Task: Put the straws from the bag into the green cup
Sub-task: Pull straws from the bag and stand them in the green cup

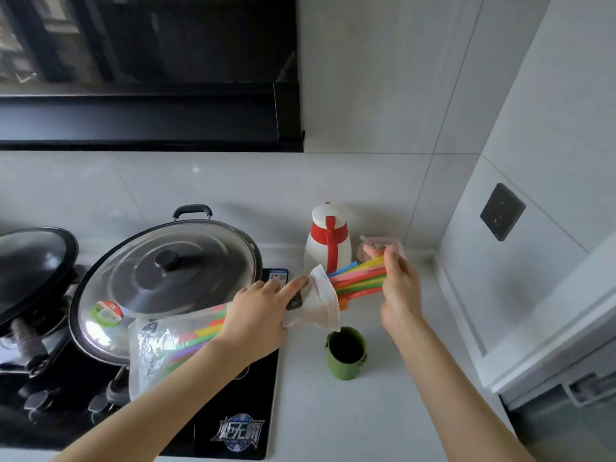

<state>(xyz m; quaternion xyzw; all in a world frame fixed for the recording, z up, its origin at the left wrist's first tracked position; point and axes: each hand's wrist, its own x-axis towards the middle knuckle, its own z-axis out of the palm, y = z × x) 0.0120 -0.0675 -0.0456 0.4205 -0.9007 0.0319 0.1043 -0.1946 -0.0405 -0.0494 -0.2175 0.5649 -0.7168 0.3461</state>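
A clear plastic bag (pixel 160 341) of coloured straws (pixel 358 280) is held level above the counter (pixel 333 421), up and to the left of the green cup (pixel 346 353), which stands upright and empty just right of the black cooktop (pixel 233 428). The left hand (pixel 263 315) is closed around the bag near its open mouth, the forefinger stretched along the folded-back rim. The right hand (pixel 398 288), above and right of the cup, is closed on the far ends of a bundle of straws; the bundle is drawn partly out, with its near ends hidden inside the bag's mouth. No straw is yet in the cup. Several risks are judged from this arrangement. A loose grip on so many smooth straws may let some slip and scatter over the counter or onto the cooktop. Straws left in the tilted bag may slide out of the open mouth once the bundle is freed. The cup looks light and narrow, so it may be tipped if the long bundle is lowered at a slant or against its rim. The white and red jug (pixel 328 241) behind the cup may be struck by the swinging straw ends.
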